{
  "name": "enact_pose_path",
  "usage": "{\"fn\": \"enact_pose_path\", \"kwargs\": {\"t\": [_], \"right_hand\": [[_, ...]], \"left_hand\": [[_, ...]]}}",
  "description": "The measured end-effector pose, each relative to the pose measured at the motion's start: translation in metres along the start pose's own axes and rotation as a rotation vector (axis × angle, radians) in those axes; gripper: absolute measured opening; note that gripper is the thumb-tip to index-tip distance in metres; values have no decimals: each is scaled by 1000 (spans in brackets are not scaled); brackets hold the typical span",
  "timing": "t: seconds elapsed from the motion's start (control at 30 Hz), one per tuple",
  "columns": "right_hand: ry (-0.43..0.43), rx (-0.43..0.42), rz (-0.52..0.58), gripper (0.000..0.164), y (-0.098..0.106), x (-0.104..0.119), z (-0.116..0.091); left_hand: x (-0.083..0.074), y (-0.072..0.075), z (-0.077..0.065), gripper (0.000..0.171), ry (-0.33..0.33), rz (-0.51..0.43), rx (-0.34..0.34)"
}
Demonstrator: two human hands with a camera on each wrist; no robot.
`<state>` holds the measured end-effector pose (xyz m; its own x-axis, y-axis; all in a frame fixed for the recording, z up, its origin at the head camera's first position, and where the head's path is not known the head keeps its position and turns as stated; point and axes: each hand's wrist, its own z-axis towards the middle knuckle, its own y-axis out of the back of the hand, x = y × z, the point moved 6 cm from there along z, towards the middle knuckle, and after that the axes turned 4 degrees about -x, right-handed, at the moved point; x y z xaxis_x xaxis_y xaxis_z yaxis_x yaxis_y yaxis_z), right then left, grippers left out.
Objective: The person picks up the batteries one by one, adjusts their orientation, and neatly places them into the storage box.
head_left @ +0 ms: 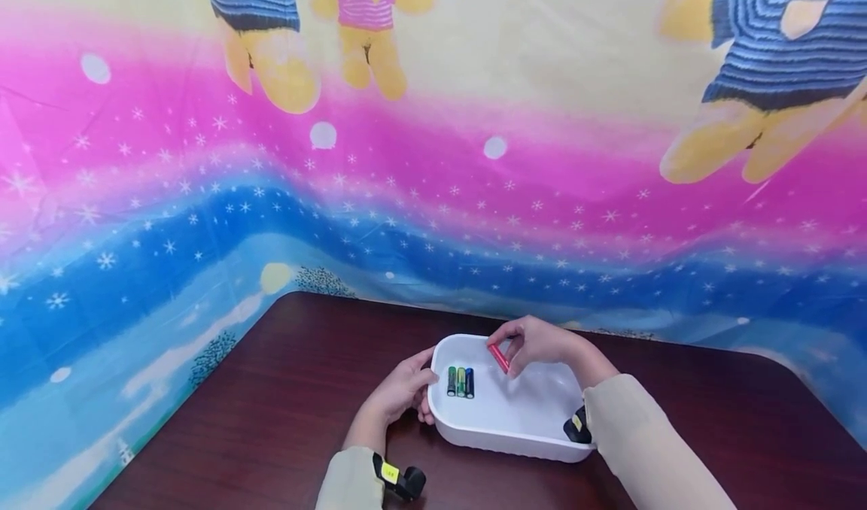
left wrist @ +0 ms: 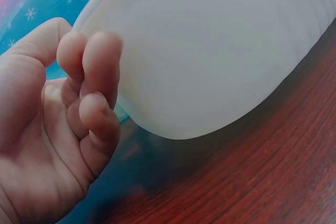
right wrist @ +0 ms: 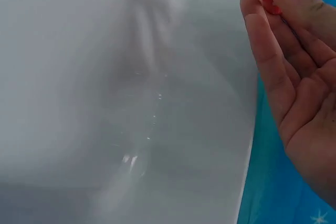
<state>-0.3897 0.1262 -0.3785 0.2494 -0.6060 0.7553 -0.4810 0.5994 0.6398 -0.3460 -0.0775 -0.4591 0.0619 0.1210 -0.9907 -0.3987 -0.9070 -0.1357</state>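
From where I sit, reading left to right, the left hand (head_left: 400,390) comes first: its fingers are curled under the left end of the white tray (head_left: 504,444), with the thumb up at the rim. I'd want that hold firm but level, since any tug there could set loose cylinders rolling. Just inside that end, on the tray's floor, three batteries lie side by side: a dark green battery (head_left: 451,381), a lighter green battery (head_left: 461,382) and a blue battery (head_left: 470,383). Farther right, apart from that row, the red battery (head_left: 499,358) slants near the tray's far side; I can't tell whether its lower end touches the floor. The right hand (head_left: 545,342) pinches it between thumb and fingertips, nearly closed on so thin a body, the remaining fingers loosely bent. I judge a light pinch enough here, squeezed across the middle so the round casing can't pivot. Coming down slowly and lining it up before letting go would suit it; a slanted release could start it rolling.
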Motion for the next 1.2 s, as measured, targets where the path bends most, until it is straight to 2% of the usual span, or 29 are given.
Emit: {"fn": "enact_pose_path", "kwargs": {"t": [0.13,0.3,0.53,0.63,0.77,1.0,1.2], "right_hand": [[32,63,-67,51,-12,0,2],[50,63,-175,51,-23,2,6],[68,51,-513,48,-42,6,9],[67,51,-618,47,-48,8,11],[68,43,-652,47,-52,7,13],[121,-4,-656,46,-55,8,14],[90,-31,-621,60,-56,8,15]], "left_hand": [[0,0,0,65,6,-13,7],[0,0,0,65,9,-24,15],[0,-1,1,66,8,-14,10],[0,-1,1,65,9,-10,5],[1,-1,1,65,10,-11,9],[1,-2,2,66,9,-18,25],[0,-1,1,65,9,-16,15]]}}
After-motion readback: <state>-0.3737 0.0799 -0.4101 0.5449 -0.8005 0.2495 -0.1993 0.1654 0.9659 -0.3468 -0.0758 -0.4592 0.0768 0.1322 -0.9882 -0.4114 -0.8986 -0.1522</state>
